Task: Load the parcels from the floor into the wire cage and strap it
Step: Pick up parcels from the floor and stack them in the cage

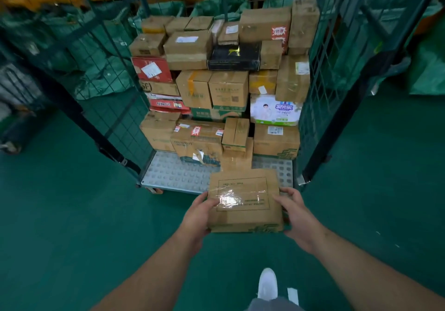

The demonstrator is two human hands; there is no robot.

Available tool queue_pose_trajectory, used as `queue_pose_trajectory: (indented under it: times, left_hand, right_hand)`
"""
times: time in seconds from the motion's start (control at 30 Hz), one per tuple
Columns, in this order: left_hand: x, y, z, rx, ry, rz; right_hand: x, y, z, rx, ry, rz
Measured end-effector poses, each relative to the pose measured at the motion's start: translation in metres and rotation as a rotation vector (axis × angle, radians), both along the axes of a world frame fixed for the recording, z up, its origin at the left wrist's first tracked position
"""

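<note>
I hold a flat brown cardboard parcel point(244, 200) with clear tape on top, just in front of the wire cage. My left hand point(198, 210) grips its left edge, thumb on top. My right hand point(297, 214) grips its right edge the same way. The wire cage point(120, 74) stands open towards me, with a grey studded floor plate point(178, 172). Inside it, several stacked parcels point(216, 89) fill the back, mostly brown boxes, plus red ones, a black one and a white diaper pack point(274, 109). A black strap point(113, 153) hangs along the cage's left side.
Green floor point(72, 226) lies all around. The cage's right mesh panel point(325, 93) swings outward. Green sacks point(101, 65) lie behind the left mesh and at the right. My white shoe point(267, 283) shows below. A small white scrap point(292, 295) lies beside it.
</note>
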State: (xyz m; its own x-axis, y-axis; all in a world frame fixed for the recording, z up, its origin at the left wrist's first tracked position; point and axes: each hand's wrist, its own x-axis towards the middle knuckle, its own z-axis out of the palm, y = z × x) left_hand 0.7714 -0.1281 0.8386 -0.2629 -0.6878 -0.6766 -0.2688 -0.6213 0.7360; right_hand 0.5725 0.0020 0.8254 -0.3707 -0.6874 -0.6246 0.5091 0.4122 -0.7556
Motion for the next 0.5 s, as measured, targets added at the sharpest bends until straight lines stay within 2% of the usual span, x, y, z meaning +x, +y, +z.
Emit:
queue_pose_trajectory:
  times: [0.13, 0.37, 0.5]
  left_hand:
    - [-0.032, -0.055, 0.002, -0.034, -0.072, 0.018]
    - [-0.068, -0.132, -0.001, -0.023, -0.089, 0.115]
    - [-0.087, -0.192, -0.009, -0.027, -0.101, 0.112]
  right_hand:
    - [-0.047, -0.068, -0.014, 0.045, 0.014, 0.103]
    - [-0.094, -0.175, -0.015, 0.064, -0.021, 0.199]
    - [-0.111, -0.232, -0.017, 0.040, -0.036, 0.191]
